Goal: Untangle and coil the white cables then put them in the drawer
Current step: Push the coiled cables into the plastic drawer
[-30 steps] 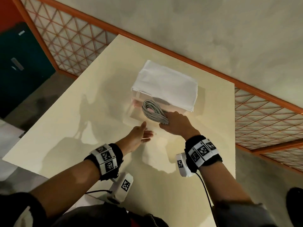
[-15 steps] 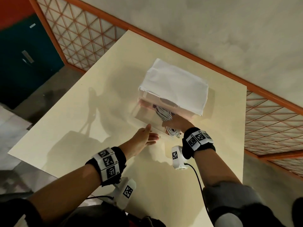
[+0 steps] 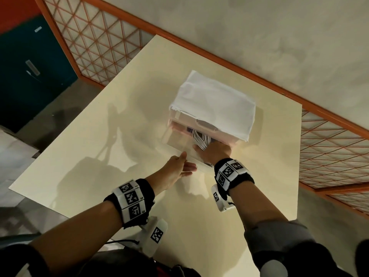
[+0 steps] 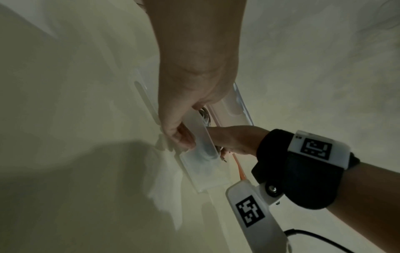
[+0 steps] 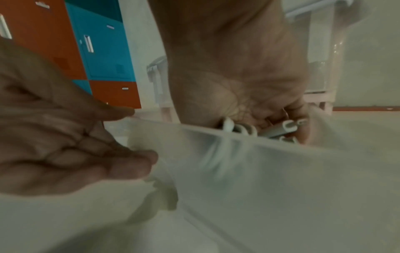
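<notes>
A coiled white cable (image 3: 200, 139) lies inside the pulled-out translucent drawer (image 3: 175, 141) of a small drawer unit (image 3: 213, 104) draped in white cloth. My right hand (image 3: 212, 151) reaches into the drawer, and its fingers curl round the coil (image 5: 240, 128), whose loops show under the palm. My left hand (image 3: 180, 166) is at the drawer front (image 4: 201, 137), with the thumb on its top rim and fairly straight fingers (image 5: 134, 164) against its outer face. The far end of the coil is hidden under the unit's upper shelf.
The unit stands toward the far right of a cream table (image 3: 99, 156). An orange lattice railing (image 3: 95, 43) and a grey wall run behind it. Teal and orange lockers (image 5: 103, 51) stand at the left. Floor drops off past the table's left and right edges.
My right hand has lowered the coil deeper into the drawer and back toward the unit. The left hand has stayed at the drawer front. The head camera shifted.
</notes>
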### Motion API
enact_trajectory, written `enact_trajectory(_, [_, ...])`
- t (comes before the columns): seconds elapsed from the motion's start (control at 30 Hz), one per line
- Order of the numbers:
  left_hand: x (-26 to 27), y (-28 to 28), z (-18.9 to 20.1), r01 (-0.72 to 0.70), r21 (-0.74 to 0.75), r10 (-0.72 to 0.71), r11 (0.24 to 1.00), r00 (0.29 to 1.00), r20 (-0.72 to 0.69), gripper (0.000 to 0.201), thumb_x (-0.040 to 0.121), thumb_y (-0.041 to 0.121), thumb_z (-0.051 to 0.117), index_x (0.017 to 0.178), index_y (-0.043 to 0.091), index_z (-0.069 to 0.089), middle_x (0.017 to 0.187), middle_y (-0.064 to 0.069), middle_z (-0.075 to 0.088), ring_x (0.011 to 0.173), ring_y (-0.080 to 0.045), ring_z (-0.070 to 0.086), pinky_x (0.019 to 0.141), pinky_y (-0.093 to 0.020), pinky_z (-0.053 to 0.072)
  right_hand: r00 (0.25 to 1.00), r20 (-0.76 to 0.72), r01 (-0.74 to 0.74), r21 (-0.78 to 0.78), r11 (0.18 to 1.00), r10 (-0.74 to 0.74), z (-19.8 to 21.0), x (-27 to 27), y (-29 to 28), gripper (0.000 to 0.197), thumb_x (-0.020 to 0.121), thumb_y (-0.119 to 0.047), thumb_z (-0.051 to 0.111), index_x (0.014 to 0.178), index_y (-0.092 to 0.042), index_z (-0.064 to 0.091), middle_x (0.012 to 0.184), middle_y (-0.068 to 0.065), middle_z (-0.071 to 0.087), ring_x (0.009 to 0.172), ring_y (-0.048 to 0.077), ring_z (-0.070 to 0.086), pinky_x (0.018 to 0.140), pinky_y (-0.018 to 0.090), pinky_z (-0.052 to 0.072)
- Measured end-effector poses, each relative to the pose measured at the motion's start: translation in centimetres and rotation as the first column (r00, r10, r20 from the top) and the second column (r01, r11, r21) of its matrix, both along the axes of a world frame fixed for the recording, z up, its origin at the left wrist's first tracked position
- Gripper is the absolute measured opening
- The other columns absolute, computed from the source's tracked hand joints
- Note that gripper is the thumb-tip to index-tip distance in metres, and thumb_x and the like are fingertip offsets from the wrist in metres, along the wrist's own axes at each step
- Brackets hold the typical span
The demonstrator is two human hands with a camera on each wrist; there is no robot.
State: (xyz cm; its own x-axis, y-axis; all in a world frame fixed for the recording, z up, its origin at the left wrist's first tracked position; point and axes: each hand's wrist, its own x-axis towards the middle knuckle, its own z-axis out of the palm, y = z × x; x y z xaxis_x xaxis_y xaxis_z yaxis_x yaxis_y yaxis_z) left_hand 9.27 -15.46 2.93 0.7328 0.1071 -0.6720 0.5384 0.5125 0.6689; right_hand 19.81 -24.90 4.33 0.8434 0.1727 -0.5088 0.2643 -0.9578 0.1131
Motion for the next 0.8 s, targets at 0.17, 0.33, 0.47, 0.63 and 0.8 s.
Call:
enact_trajectory(0.17, [-0.2, 0.0, -0.1, 0.001, 0.02, -0.001, 1.0, 1.0, 0.005, 0.048, 0.103, 0.029, 0.028, 0.078, 0.003, 0.06, 0.083, -0.011, 0.066, 0.078, -0.016, 0.065, 0.068, -0.021, 0.054, 1.0, -0.002, -0.026, -0.097, 0.995, 0.026, -0.1, -0.5, -0.2, 0.107, 0.079, -0.082, 0.019, 0.146, 0.001, 0.018, 0.153, 0.018, 0.029, 0.14, 0.032, 0.029, 0.115, 0.04, 0.025])
enact_trajectory(0.33, [-0.1, -0.1, -0.2, 0.001, 0.02, -0.001, 1.0, 1.0, -0.021, 0.05, 0.103, 0.03, 0.027, 0.081, 0.0, 0.061, 0.082, -0.012, 0.066, 0.077, -0.017, 0.065, 0.07, -0.022, 0.054, 1.0, 0.022, -0.012, -0.009, 1.0, 0.012, 0.1, -0.8, -0.3, 0.112, 0.074, -0.084, 0.029, 0.148, -0.001, 0.014, 0.156, 0.016, 0.023, 0.144, 0.03, 0.022, 0.119, 0.04, 0.018])
enact_trajectory(0.47, [0.1, 0.0, 0.0, 0.004, 0.007, -0.004, 1.0, 0.999, -0.037, 0.052, 0.103, 0.031, 0.027, 0.082, -0.002, 0.062, 0.082, -0.013, 0.067, 0.077, -0.017, 0.066, 0.067, -0.02, 0.055, 1.0, -0.002, 0.025, 0.041, 0.999, -0.025, 0.3, -0.7, -0.5, 0.121, 0.066, -0.089, 0.036, 0.147, -0.001, 0.017, 0.154, 0.019, 0.025, 0.143, 0.033, 0.024, 0.118, 0.041, 0.022])
enact_trajectory(0.63, [0.0, 0.1, 0.1, -0.007, -0.039, 0.005, 0.999, 0.999, -0.038, 0.052, 0.103, 0.03, 0.028, 0.081, -0.001, 0.063, 0.068, -0.008, 0.071, 0.072, -0.016, 0.067, 0.066, -0.02, 0.056, 0.981, -0.084, 0.193, 0.338, 0.921, -0.174, 1.5, -1.9, -1.6, 0.112, 0.07, -0.077, 0.053, 0.145, -0.001, 0.02, 0.149, 0.02, 0.031, 0.137, 0.036, 0.033, 0.108, 0.045, 0.036])
enact_trajectory(0.8, [0.2, 0.0, 0.3, -0.054, -0.112, 0.049, 0.992, 0.998, -0.045, 0.04, 0.103, 0.03, 0.028, 0.111, -0.005, 0.046, 0.082, -0.015, 0.068, 0.068, -0.017, 0.069, 0.057, -0.019, 0.058, 0.974, 0.184, 0.001, 0.59, 0.808, -0.135, 2.7, -5.7, -5.3, 0.063, 0.086, -0.05, 0.057, 0.133, -0.01, 0.045, 0.131, 0.01, 0.048, 0.12, 0.028, 0.046, 0.096, 0.039, 0.043])
